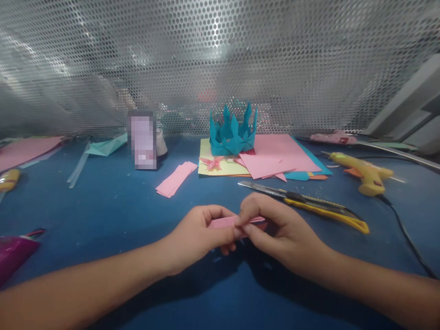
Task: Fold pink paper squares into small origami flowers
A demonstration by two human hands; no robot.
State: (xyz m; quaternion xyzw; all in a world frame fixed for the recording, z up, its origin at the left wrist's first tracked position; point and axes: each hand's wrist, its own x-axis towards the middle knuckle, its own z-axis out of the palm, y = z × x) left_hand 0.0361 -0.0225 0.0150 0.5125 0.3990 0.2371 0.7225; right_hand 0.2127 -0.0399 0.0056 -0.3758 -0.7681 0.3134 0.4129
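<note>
Both hands meet low over the blue table [113, 206], pinching one small folded pink paper strip [223, 222]. My left hand [201, 236] curls round its left end with fingers closed. My right hand [275, 231] pinches the right end between thumb and forefinger. Most of the strip is hidden by the fingers. Just beyond my right hand lies a yellow utility knife [309, 204] with its blade out.
A stack of pink strips [176, 178] lies ahead. Behind it are coloured sheets [275, 160], a blue paper crown [233, 132], a small pink folded flower [212, 162], a yellow glue gun [366, 173] with cable at right, and a perforated metal wall [220, 59] behind.
</note>
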